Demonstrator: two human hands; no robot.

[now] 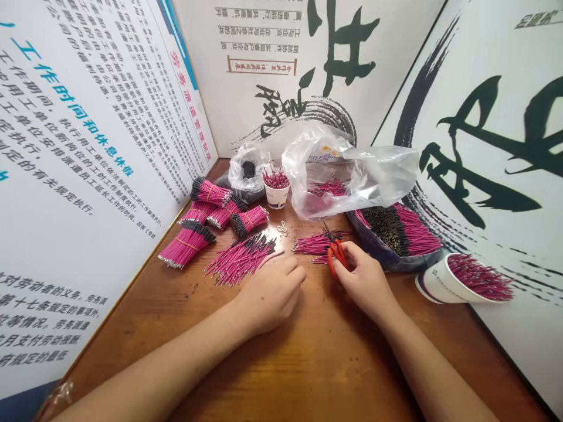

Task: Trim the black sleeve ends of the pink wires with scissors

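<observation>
My left hand (275,293) is closed, with its fingers curled inward. A thin magenta wire (270,258) shows at its far side and looks pinched there, though the fingertips are mostly hidden. Just beyond lies a loose pile of magenta wires with black ends (241,258). My right hand (363,275) grips small red-handled pliers (336,256), whose slim dark jaws point away from me. Under and behind the jaws is another small pile of magenta wires (308,242).
Rubber-banded wire bundles (187,243) are stacked at the left. Behind stand a paper cup of wires (277,195) and a clear plastic bag (373,176). A dark bag of wires (400,261) and a tilted wire-filled cup (435,282) sit right. Printed panels (264,88) enclose the table.
</observation>
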